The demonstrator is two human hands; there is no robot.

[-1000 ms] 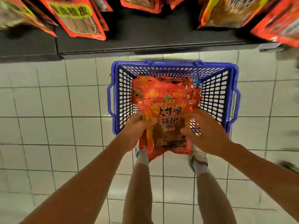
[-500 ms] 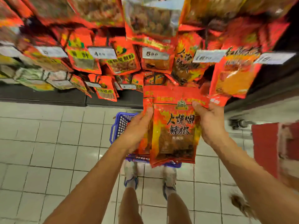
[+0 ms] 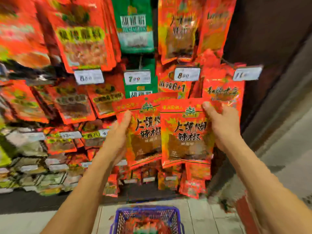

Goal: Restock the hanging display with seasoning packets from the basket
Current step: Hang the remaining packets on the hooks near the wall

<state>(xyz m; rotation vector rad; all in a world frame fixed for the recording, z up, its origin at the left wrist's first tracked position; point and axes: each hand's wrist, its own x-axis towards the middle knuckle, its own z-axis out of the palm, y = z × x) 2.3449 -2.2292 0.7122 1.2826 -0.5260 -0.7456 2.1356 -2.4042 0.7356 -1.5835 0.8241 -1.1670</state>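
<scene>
I hold a fanned bunch of red seasoning packets (image 3: 184, 134) with black lettering up in front of the hanging display (image 3: 87, 48). My right hand (image 3: 221, 125) grips the front packet's right edge, thumb on its top corner. My left hand (image 3: 118, 137) holds the rear packet (image 3: 143, 132) at its left edge, thumb on its face. The blue basket (image 3: 118, 215) stands on the floor below, between my arms, with more packets inside.
Rows of red and green hanging packets with white price tags (image 3: 186, 74) fill the display. Smaller packets (image 3: 192, 186) hang low under my hands. A dark panel (image 3: 270, 48) borders the display on the right. Tiled floor (image 3: 211, 215) lies beside the basket.
Both hands lifted the packets out of the basket and up to the display. The bunch has fanned apart into two visible fronts, and my view has tilted up from the floor.
</scene>
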